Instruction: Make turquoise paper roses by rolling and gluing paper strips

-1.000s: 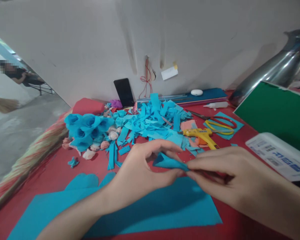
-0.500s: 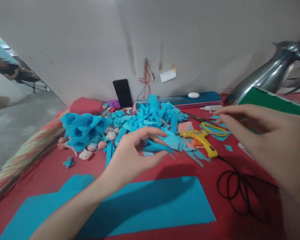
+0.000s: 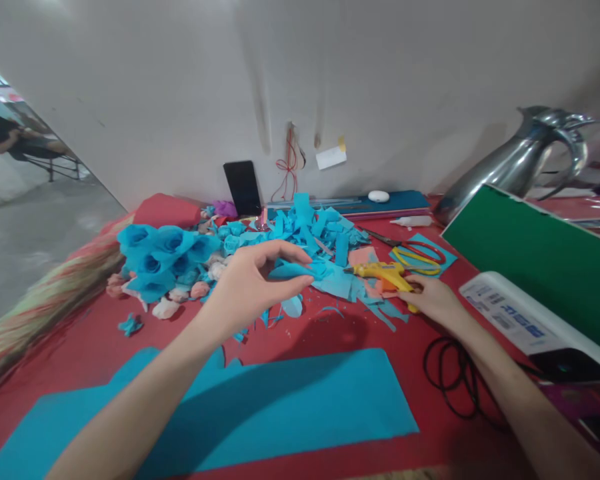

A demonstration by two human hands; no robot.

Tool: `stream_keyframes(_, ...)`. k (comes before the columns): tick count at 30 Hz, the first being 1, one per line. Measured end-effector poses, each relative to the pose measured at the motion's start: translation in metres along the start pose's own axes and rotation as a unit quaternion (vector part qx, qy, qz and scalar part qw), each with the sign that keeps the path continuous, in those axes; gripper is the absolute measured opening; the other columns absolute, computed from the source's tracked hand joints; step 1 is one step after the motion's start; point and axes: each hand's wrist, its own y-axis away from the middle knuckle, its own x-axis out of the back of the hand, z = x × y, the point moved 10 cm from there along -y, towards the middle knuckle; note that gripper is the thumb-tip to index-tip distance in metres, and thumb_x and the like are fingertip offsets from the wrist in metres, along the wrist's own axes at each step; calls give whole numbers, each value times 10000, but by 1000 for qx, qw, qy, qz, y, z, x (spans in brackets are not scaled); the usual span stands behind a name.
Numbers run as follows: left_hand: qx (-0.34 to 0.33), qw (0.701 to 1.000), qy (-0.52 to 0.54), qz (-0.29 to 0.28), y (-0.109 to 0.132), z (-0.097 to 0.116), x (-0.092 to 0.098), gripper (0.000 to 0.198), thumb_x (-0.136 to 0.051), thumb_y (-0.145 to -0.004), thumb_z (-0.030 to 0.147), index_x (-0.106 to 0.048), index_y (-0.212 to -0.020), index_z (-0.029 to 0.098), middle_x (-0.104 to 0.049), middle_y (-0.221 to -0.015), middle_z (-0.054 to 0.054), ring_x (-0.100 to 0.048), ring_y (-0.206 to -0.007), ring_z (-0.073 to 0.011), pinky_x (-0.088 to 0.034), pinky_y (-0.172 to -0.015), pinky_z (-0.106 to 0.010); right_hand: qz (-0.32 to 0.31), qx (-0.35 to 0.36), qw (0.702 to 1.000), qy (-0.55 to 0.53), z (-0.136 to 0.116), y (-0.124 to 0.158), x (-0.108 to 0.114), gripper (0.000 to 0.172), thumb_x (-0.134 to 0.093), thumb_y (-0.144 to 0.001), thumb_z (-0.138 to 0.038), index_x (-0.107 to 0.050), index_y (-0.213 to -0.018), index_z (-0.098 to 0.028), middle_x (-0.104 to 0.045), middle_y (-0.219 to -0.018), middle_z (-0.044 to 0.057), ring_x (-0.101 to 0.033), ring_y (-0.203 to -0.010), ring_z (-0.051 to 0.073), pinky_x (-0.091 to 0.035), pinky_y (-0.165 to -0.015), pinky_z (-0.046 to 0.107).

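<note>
My left hand (image 3: 260, 277) pinches a rolled piece of blue paper (image 3: 290, 269) between thumb and fingers, above the red table (image 3: 300, 337). My right hand (image 3: 433, 298) has its fingers round the handle of the yellow glue gun (image 3: 383, 271), whose tip points left among paper scraps. A long blue paper sheet (image 3: 300, 407) lies flat at the front, partly under my left forearm. Left of my left hand, several blue paper flowers (image 3: 167, 257) are bunched together.
Blue scraps (image 3: 305, 227) are heaped at the back. Scissors (image 3: 415, 255), a black cord (image 3: 445, 383), a green board (image 3: 535, 260) and a metal jug (image 3: 505, 160) are at the right. A phone (image 3: 243, 188) leans on the wall. Someone sits far left.
My right hand has come down and left onto the glue gun's handle. My left hand has shifted slightly left, still holding the blue paper. The view has turned a little, showing more at the right.
</note>
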Motion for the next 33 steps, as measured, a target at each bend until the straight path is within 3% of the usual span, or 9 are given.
stream_keyframes(8, -5, 1000, -7, 11, 1, 1, 3, 209, -675, -688, 313, -653, -842, 172, -667, -819, -47, -575, -610, -138, -458, -507, -242, 41, -127, 961, -242, 18, 7, -1, 226, -497, -912, -365, -561, -981, -160, -578, -867, 18, -571, -703, 120, -494, -609, 252)
stream_keyframes(18, -17, 1000, 1, 9, 2, 2, 4, 216, -696, -678, 303, -654, -847, 176, -675, -845, -45, -619, -743, -175, -490, -588, -249, 35, -179, 921, -344, 13, 9, 2, 200, -557, -880, -294, -551, -1033, -166, -559, -1006, 42, -566, -846, 158, -500, -702, 301)
stream_keyframes(26, -20, 1000, 5, 7, 2, 2, 2, 216, -699, -677, 302, -649, -845, 176, -672, -823, -41, -616, -715, -167, -487, -582, -247, -64, -192, 897, -392, 1, 16, -16, 187, -519, -905, -326, -571, -889, -146, -561, -783, -3, -534, -617, 89, -468, -547, 215)
stream_keyframes(33, -19, 1000, -5, 7, 2, 2, 1, 209, -682, -695, 305, -649, -858, 179, -672, -839, -45, -621, -695, -167, -483, -552, -246, -146, -241, 865, -414, -26, 29, -8, 154, -534, -898, -280, -559, -932, -132, -560, -805, 3, -546, -638, 93, -473, -540, 210)
